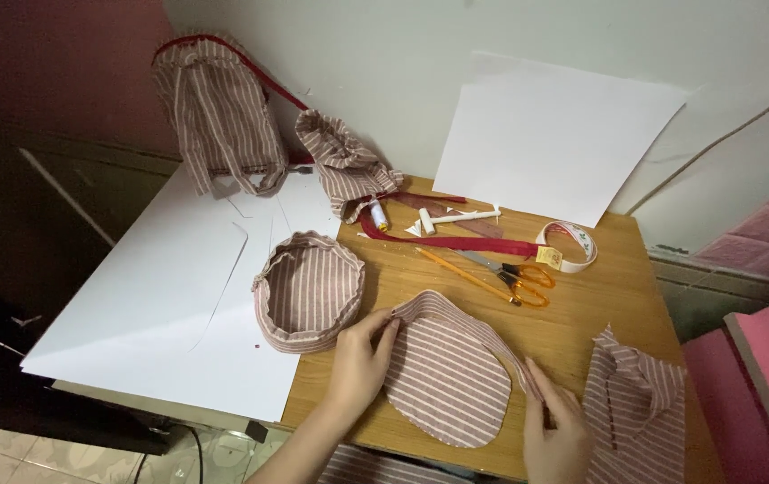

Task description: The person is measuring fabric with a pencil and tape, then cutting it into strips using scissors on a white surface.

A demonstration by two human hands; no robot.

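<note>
A striped pink-and-white oval fabric piece (445, 376) with a raised rim strip lies on the wooden table (572, 314) in front of me. My left hand (362, 354) pinches the rim strip at its upper left edge. My right hand (556, 430) holds the rim at the right side of the oval. A second striped piece, a shallow round fabric tub (308, 291), sits just left of my left hand, half on a white sheet.
Orange-handled scissors (514, 273), a pencil (465, 273), a red zipper strip (456, 240), a tape roll (572, 246) and a thread spool (378, 215) lie farther back. Striped fabric pieces lean at the wall (219, 112) and hang at the table's right (640, 403). White sheets (160, 287) cover the left.
</note>
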